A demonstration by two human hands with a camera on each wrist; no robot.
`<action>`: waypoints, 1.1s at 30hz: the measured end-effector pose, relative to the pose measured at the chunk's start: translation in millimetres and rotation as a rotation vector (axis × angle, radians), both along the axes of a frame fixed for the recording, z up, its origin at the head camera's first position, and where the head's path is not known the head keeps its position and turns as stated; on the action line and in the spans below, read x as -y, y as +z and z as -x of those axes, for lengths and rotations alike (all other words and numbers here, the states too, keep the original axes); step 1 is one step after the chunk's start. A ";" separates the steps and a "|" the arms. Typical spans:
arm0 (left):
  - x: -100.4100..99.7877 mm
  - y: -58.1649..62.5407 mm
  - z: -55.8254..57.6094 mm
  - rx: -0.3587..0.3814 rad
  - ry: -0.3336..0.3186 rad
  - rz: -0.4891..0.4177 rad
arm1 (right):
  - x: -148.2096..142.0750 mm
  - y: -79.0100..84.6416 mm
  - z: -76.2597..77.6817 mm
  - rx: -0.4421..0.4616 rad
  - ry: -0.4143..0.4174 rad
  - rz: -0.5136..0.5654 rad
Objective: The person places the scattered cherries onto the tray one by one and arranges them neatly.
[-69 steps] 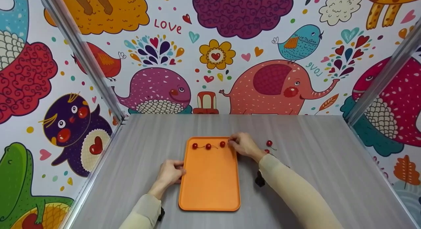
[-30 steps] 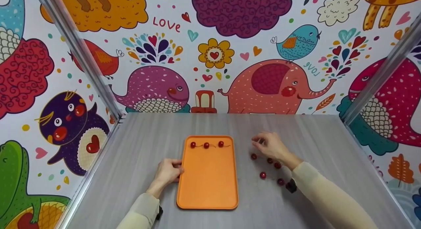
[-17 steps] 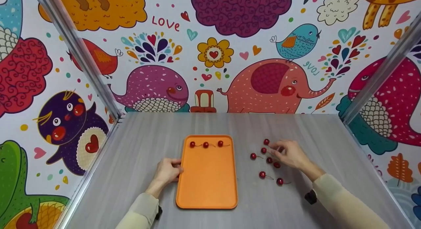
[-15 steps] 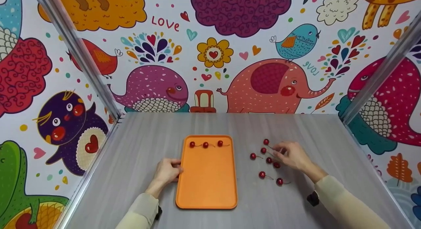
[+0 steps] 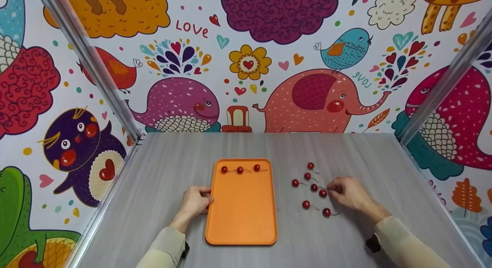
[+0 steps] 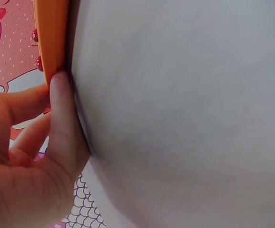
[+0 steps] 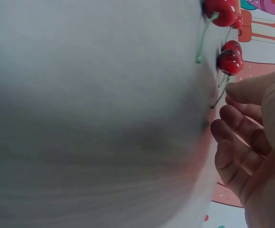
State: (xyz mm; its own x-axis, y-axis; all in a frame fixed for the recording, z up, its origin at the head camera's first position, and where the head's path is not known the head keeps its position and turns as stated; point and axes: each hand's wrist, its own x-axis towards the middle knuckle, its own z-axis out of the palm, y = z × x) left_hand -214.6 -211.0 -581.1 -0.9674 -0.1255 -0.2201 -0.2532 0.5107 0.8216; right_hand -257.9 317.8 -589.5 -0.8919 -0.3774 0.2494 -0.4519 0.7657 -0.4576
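Note:
In the head view an orange tray (image 5: 241, 210) lies on the table, with three stemmed cherries (image 5: 240, 170) in a row along its far end. My left hand (image 5: 193, 202) pinches the tray's left edge between thumb and fingers; the left wrist view shows the thumb (image 6: 61, 104) against the rim. Several more cherries (image 5: 314, 187) lie loose to the right of the tray. Beside the cherry (image 5: 323, 193) nearest to it, my right hand (image 5: 350, 193) has thumb and forefinger close together. In the right wrist view its stem (image 7: 219, 98) runs just by the thumb tip, uncovered by the fingers.
The grey table (image 5: 173, 152) is bounded by a patterned back wall (image 5: 276, 60) and metal posts (image 5: 98, 72) at left and right. Two cherries (image 5: 306, 204) lie closer to me than the others.
The right hand has left the third cherry on the tray and moved right, past the loose cherries, then slightly nearer me to one cherry's stem. The left hand keeps its place on the tray.

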 end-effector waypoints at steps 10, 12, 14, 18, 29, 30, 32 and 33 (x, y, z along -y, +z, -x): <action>0.6 1.8 -0.1 -0.002 -0.004 0.015 | -1.4 -6.2 -2.3 -0.039 -0.016 -0.019; 0.2 1.7 0.0 -0.005 -0.006 0.018 | -0.7 -7.3 -1.6 -0.045 -0.025 -0.018; -0.3 1.8 -0.3 -0.012 -0.006 0.010 | -0.1 -8.3 -1.2 -0.059 -0.029 -0.022; -1.4 1.3 -0.6 -0.022 -0.009 -0.001 | 0.8 -10.1 -0.7 -0.104 -0.016 -0.027; -0.2 1.5 -2.0 -0.021 -0.012 0.023 | 0.9 -4.6 -0.6 -0.061 -0.031 -0.017; -0.1 1.4 -2.1 -0.021 -0.014 0.024 | 1.0 -3.8 -0.6 -0.051 -0.031 -0.014; -0.3 1.5 -2.0 -0.016 -0.013 0.022 | 1.4 -1.8 -0.5 -0.035 -0.030 -0.012; -0.4 1.5 -2.0 -0.014 -0.012 0.024 | 1.7 -0.6 -0.4 -0.025 -0.031 -0.009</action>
State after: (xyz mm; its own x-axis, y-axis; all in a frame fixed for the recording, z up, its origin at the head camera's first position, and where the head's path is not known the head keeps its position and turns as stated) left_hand -212.6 -210.5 -579.6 -0.9718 -0.1191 -0.2037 -0.2357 0.5330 0.8126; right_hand -257.5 316.1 -590.1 -0.8965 -0.3524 0.2686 -0.4396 0.7836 -0.4390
